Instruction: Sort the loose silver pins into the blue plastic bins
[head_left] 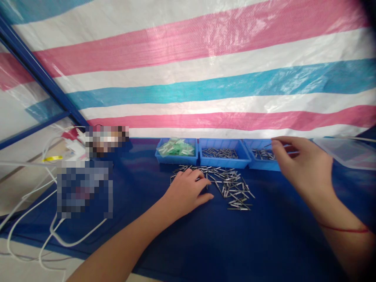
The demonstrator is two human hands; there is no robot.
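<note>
A loose pile of small metal pins (pixel 227 184) lies on the blue table cover (pixel 235 243). My left hand (pixel 188 192) rests palm down on the pile's left side, fingers spread among the pins. My right hand (pixel 296 164) hovers over the right blue bin (pixel 261 158) and pinches a thin metal pin between thumb and fingertips. Behind the pile stand the middle blue bin (pixel 225 152) with pins and the left blue bin (pixel 176 150) with green and clear pieces.
A striped pink, white and blue tarp (pixel 205 70) hangs behind the bins. A clear plastic lid (pixel 346 150) lies at the far right. White cables (pixel 35 219) and pixelated objects sit at the left. A blue frame bar (pixel 35 66) runs at upper left.
</note>
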